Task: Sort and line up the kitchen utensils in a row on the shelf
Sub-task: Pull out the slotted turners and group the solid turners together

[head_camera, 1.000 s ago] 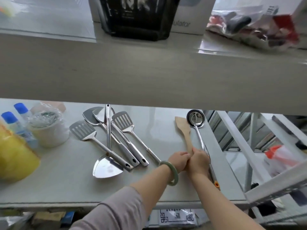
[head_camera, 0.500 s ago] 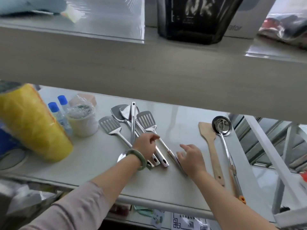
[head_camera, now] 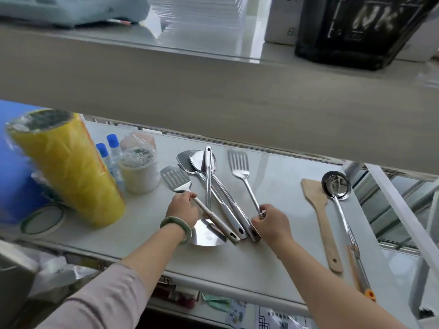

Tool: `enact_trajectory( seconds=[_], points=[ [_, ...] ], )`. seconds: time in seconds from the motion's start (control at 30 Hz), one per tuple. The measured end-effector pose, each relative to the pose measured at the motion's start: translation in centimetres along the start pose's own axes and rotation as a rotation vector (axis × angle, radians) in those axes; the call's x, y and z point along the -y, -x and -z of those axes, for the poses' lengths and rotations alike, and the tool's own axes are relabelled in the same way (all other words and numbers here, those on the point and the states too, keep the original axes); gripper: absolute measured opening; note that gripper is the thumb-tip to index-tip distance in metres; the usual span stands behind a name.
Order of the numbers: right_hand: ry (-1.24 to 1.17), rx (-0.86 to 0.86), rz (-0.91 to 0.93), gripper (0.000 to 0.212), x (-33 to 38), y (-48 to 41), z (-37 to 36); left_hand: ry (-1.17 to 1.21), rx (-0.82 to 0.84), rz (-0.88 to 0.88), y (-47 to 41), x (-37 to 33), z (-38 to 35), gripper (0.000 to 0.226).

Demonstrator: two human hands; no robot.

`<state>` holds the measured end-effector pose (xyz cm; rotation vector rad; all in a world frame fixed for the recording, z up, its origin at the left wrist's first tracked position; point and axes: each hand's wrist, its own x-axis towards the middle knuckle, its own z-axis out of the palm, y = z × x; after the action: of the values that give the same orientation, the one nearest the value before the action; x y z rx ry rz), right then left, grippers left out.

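My right hand [head_camera: 270,222] pinches the slotted turner [head_camera: 242,176] handle, left hand [head_camera: 181,206] pinches the smaller slotted spatula [head_camera: 177,179], both on shelf [head_camera: 142,224] w/ overlapping steel pile; I'd slide each clear, handles parallel.

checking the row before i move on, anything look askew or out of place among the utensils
Yes. The steel turners in the middle lie crossed in a pile, and one points the opposite way, blade toward the shelf's front edge. The wooden spatula and ladle at the right already lie side by side. Both hands grip slotted turner handles.
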<state>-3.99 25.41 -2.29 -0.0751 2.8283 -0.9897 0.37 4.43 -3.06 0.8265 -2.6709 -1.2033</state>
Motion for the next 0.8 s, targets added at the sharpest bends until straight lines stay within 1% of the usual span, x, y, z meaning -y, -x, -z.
enact_trajectory(
  seconds=[0.07, 0.13, 0.2, 0.27, 0.4, 0.43, 0.6, 0.67, 0.73, 0.8],
  points=[
    [-0.053, -0.058, 0.040, 0.025, 0.9, 0.1, -0.4, -0.003, 0.003, 0.039, -0.3, 0.5, 0.0, 0.036],
    [-0.076, -0.076, 0.116, 0.021, 2.3, 0.1, -0.8, 0.050, 0.026, 0.142, -0.5, 0.4, 0.1, 0.034],
    [-0.071, -0.047, 0.196, 0.017, 3.8, 0.2, -1.5, 0.142, 0.060, 0.209, -0.7, -0.2, 0.1, 0.033],
    [-0.051, 0.005, 0.242, 0.017, 5.3, 0.3, -2.5, 0.212, 0.093, 0.259, -0.9, -1.0, -0.1, 0.034],
    [0.064, 0.098, 0.267, 0.019, 7.9, 0.3, -4.7, 0.342, 0.100, 0.382, -2.0, -1.2, -0.6, 0.026],
    [0.108, 0.117, 0.266, 0.019, 8.2, 0.3, -5.2, 0.384, 0.092, 0.404, -2.3, -1.1, -0.8, 0.029],
    [0.229, 0.158, 0.219, 0.024, 8.3, 0.5, -6.6, 0.598, 0.079, 0.466, -3.0, -1.0, -1.1, 0.043],
    [0.247, 0.154, 0.219, 0.024, 8.1, 0.5, -6.8, 0.626, 0.078, 0.485, -3.7, 0.1, -2.1, 0.049],
    [0.247, 0.150, 0.222, 0.022, 8.1, 0.6, -6.8, 0.580, 0.086, 0.454, -3.0, -0.1, -1.9, 0.041],
    [0.236, 0.140, 0.240, 0.020, 8.0, 0.7, -6.8, 0.561, 0.057, 0.419, -1.2, -1.6, -0.6, 0.030]
  ],
)
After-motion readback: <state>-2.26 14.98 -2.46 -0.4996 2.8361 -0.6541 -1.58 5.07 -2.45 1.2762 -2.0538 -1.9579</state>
